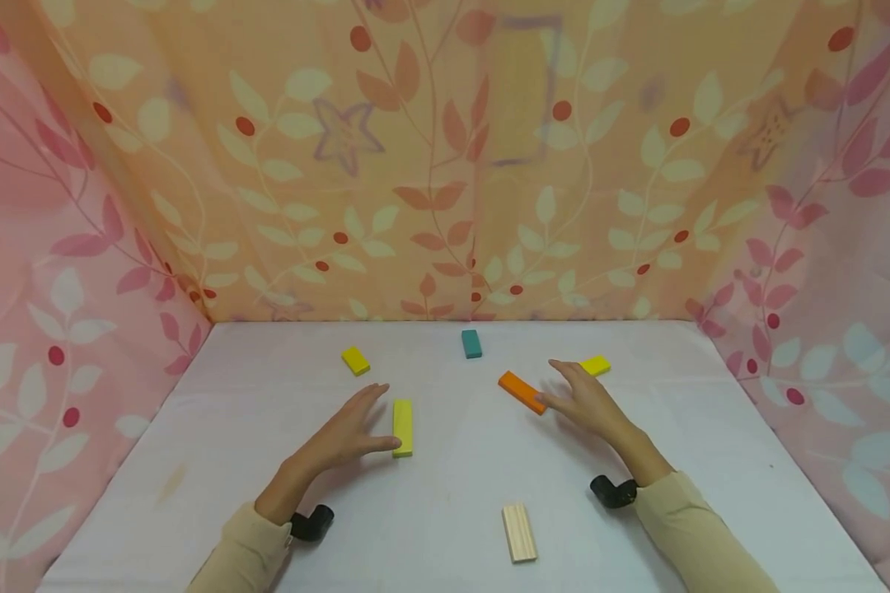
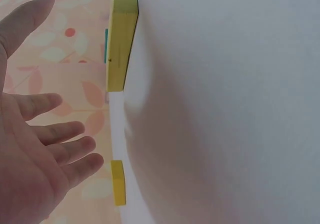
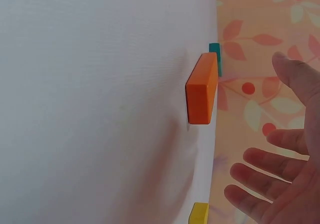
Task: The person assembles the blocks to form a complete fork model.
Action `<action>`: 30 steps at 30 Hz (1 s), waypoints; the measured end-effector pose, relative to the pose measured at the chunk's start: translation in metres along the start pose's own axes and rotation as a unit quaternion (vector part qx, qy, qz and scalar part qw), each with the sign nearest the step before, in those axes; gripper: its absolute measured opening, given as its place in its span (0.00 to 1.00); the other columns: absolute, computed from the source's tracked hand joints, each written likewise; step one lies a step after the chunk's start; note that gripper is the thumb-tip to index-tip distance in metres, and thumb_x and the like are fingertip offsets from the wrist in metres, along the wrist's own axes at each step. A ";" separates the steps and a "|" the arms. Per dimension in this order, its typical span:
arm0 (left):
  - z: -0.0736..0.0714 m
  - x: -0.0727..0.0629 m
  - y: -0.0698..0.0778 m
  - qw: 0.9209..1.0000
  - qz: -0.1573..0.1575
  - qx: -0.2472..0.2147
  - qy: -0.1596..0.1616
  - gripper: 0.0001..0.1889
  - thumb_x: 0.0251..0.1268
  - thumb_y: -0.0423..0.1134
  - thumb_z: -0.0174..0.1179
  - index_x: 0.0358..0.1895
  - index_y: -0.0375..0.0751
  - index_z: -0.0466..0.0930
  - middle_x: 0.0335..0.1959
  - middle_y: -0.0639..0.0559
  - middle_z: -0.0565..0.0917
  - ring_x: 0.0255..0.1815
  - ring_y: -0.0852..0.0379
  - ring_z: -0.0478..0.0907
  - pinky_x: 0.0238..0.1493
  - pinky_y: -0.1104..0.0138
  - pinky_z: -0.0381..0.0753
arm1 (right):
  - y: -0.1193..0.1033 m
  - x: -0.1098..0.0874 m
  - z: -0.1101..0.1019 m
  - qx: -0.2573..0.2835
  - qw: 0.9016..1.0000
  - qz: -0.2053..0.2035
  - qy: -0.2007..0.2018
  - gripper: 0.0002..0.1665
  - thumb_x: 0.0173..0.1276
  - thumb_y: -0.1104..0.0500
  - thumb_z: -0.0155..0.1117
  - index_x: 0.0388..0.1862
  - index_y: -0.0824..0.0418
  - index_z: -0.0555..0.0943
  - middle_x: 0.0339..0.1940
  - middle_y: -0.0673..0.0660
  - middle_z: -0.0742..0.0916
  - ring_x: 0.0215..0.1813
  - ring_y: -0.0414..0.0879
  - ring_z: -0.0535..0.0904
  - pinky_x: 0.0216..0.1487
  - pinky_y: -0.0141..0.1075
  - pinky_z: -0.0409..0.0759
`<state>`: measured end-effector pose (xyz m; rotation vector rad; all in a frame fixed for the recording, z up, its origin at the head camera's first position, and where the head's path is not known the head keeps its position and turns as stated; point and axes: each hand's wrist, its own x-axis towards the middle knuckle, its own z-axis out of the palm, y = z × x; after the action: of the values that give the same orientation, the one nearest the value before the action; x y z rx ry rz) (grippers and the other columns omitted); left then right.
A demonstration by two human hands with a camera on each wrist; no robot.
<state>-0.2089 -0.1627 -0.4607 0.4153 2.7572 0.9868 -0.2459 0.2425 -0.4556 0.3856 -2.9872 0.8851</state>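
Observation:
My left hand point(image 1: 346, 431) hovers above the white table, thumb and fingers spread apart. Close to its thumb lies a lime-yellow block point(image 1: 403, 427), which in the left wrist view stands clear of the hand point(image 2: 35, 149). On the other side my right hand point(image 1: 592, 403) is likewise spread, its thumb over the near end of an orange block point(image 1: 521, 392). The right wrist view shows a gap between that orange block point(image 3: 201, 91) and the fingers. Behind the right hand a bright yellow block point(image 1: 596, 365) is partly hidden. Neither hand holds anything.
A teal block point(image 1: 471, 343) lies at the back middle, with a yellow block point(image 1: 355, 360) at the back left. Nearer the front is a plain wooden block point(image 1: 519, 533). Floral cloth walls point(image 1: 445, 206) rise behind and beside the white table point(image 1: 445, 494).

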 end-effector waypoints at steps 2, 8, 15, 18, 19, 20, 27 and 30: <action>0.000 0.001 0.001 1.000 0.003 0.004 -0.002 0.51 0.51 0.56 0.72 0.76 0.42 0.55 0.77 0.37 0.57 0.77 0.37 0.53 0.72 0.39 0.58 | -0.001 0.002 0.000 0.004 1.000 0.002 -0.002 0.47 0.65 0.40 0.65 0.73 0.65 0.63 0.70 0.70 0.71 0.69 0.67 0.68 0.66 0.63 0.67; 0.002 0.006 0.005 1.000 0.018 0.009 -0.001 0.51 0.49 0.57 0.73 0.75 0.42 0.57 0.76 0.37 0.58 0.77 0.37 0.55 0.72 0.39 0.59 | -0.006 0.008 -0.003 0.010 1.000 -0.003 0.000 0.46 0.65 0.41 0.65 0.72 0.65 0.64 0.70 0.69 0.72 0.69 0.66 0.69 0.67 0.63 0.68; 0.008 0.005 0.007 1.000 0.010 -0.008 -0.014 0.53 0.47 0.55 0.74 0.76 0.43 0.56 0.77 0.38 0.57 0.77 0.37 0.54 0.72 0.40 0.58 | -0.010 0.014 0.002 0.026 0.999 0.008 -0.017 0.44 0.66 0.43 0.65 0.72 0.65 0.65 0.69 0.68 0.73 0.68 0.65 0.70 0.66 0.61 0.69; 0.012 0.003 0.008 1.000 0.006 -0.011 -0.017 0.53 0.47 0.53 0.75 0.75 0.43 0.56 0.77 0.38 0.57 0.77 0.38 0.54 0.72 0.40 0.58 | -0.011 0.014 0.006 0.030 0.999 0.010 -0.021 0.43 0.66 0.44 0.65 0.72 0.65 0.65 0.68 0.67 0.74 0.67 0.64 0.72 0.65 0.61 0.71; 0.013 0.003 0.009 1.000 0.004 -0.010 -0.018 0.53 0.47 0.53 0.75 0.75 0.43 0.57 0.77 0.38 0.58 0.77 0.38 0.54 0.73 0.41 0.58 | -0.012 0.014 0.008 0.031 0.999 0.009 -0.020 0.43 0.66 0.44 0.65 0.72 0.65 0.66 0.67 0.67 0.75 0.66 0.64 0.72 0.65 0.60 0.71; 0.014 0.003 0.009 1.000 0.005 -0.007 -0.019 0.53 0.47 0.53 0.75 0.75 0.42 0.57 0.77 0.38 0.58 0.77 0.38 0.55 0.73 0.41 0.58 | -0.013 0.014 0.009 0.030 0.999 0.005 -0.018 0.43 0.65 0.44 0.66 0.71 0.66 0.66 0.66 0.67 0.76 0.65 0.64 0.73 0.64 0.60 0.72; 0.018 0.008 0.013 0.999 0.009 0.007 -0.030 0.54 0.44 0.53 0.77 0.75 0.40 0.57 0.76 0.38 0.59 0.77 0.39 0.55 0.74 0.44 0.58 | -0.019 0.019 0.015 0.018 0.999 -0.006 -0.027 0.42 0.65 0.44 0.67 0.70 0.65 0.68 0.65 0.65 0.77 0.63 0.61 0.76 0.63 0.56 0.75; 0.020 0.009 0.015 0.999 0.008 0.004 -0.034 0.55 0.44 0.52 0.77 0.75 0.40 0.56 0.76 0.38 0.58 0.77 0.39 0.55 0.74 0.43 0.58 | -0.022 0.021 0.017 0.016 0.999 -0.005 -0.038 0.42 0.64 0.43 0.67 0.70 0.65 0.68 0.65 0.64 0.78 0.62 0.59 0.76 0.63 0.55 0.76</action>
<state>-0.2097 -0.1371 -0.4668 0.4653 2.7024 0.9466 -0.2600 0.2101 -0.4567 0.4452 -3.0390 0.9404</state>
